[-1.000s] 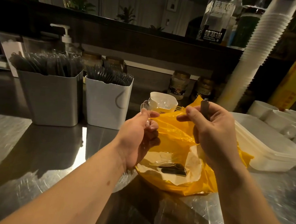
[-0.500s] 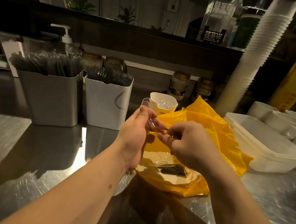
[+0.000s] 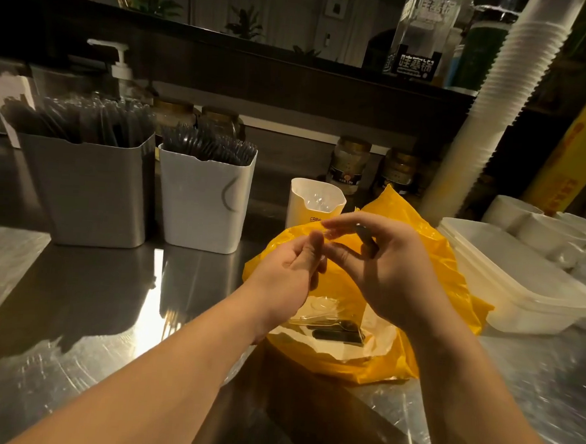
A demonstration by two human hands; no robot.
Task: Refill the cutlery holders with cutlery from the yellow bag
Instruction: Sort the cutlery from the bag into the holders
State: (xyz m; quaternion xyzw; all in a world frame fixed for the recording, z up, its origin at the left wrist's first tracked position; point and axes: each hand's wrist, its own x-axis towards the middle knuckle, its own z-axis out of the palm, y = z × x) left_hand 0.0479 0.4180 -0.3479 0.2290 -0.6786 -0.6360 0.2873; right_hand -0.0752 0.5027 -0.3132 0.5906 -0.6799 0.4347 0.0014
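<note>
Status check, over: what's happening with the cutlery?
Right hand holds a dark cutlery piece above yellow bag. Left hand beside it, grip unclear. White holder ahead-left, nothing between.

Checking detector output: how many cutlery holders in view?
3: grey holder far left, white holder right beside it, small holder behind the yellow bag. None appear hidden.

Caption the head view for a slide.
Right hand grips a dark cutlery piece beside the left hand over the yellow bag; grey holder and white holder stand packed behind.
</note>
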